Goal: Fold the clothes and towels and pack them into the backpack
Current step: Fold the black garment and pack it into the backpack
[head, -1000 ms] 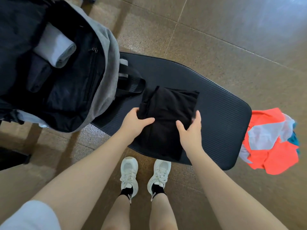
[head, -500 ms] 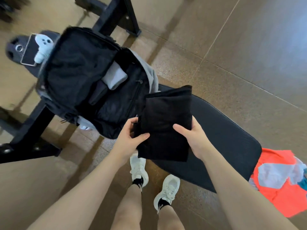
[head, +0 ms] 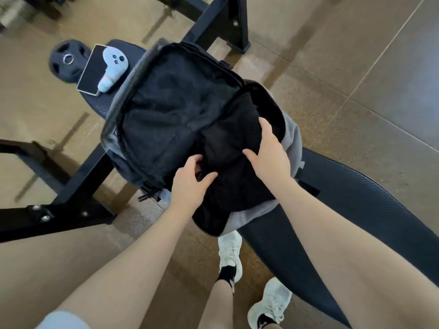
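A grey backpack (head: 293, 136) with a black lining lies wide open on the black padded bench (head: 356, 210). A folded black garment (head: 232, 162) sits inside its right-hand compartment. My left hand (head: 190, 184) grips the garment's near left edge between thumb and fingers. My right hand (head: 268, 150) lies over the garment's right side with thumb spread, holding it down in the compartment. The grey rolled towel seen earlier is hidden beneath the black garment.
A white controller (head: 111, 67) and a phone (head: 91, 70) lie on the bench pad behind the backpack. A black weight plate (head: 61, 62) rests on the floor at the left. Black bench frame legs (head: 71, 193) cross the tiled floor. My white shoes (head: 229, 252) stand below.
Both hands have lifted the folded black garment off the bench and carried it left into the open backpack. The view has swung left, so the orange clothes are out of sight.
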Tool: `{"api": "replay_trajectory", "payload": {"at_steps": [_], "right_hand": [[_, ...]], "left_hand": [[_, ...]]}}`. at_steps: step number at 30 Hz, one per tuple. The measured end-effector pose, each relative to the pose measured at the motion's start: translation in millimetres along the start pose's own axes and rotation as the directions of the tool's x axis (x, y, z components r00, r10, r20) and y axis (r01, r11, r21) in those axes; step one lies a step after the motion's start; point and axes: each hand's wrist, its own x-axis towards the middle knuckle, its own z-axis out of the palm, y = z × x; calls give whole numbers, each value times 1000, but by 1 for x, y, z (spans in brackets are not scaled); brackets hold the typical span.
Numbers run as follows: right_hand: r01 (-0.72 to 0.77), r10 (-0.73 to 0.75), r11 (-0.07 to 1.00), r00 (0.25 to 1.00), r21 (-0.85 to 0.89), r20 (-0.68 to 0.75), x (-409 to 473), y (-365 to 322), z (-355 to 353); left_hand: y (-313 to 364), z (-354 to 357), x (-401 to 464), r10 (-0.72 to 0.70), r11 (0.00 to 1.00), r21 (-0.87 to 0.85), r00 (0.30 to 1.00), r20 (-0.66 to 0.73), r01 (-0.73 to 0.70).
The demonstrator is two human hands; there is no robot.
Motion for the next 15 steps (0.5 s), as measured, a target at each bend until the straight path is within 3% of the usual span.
{"api": "replay_trajectory", "payload": {"at_steps": [3, 5, 7, 9, 10, 12, 15], "right_hand": [[5, 0, 995, 999, -104, 46, 6, 0, 19], [48, -54, 997, 990, 52, 132, 6, -3, 24], [75, -94, 992, 976, 103, 194, 11, -3, 20], [186, -158, 975, 963, -117, 217, 19, 3, 8], [249, -190, 931, 955, -266, 229, 21, 6, 2], [308, -220, 823, 948, -478, 232, 21, 15, -11], [324, -242, 739, 946, -591, 216, 9, 30, -31]], "left_hand": [[-3, -9, 15, 104, 986, 126, 994, 44, -108], [-1, -12, 17, 333, 909, 267, 943, 2, -321], [3, -8, 17, 626, 705, 415, 780, 15, -574], [8, 5, 17, 781, 451, 473, 591, 201, -757], [11, 12, 18, 787, 356, 482, 535, 308, -801], [11, 24, 20, 714, 305, 495, 540, 447, -813], [13, 32, 26, 567, 401, 497, 635, 525, -770]]}}
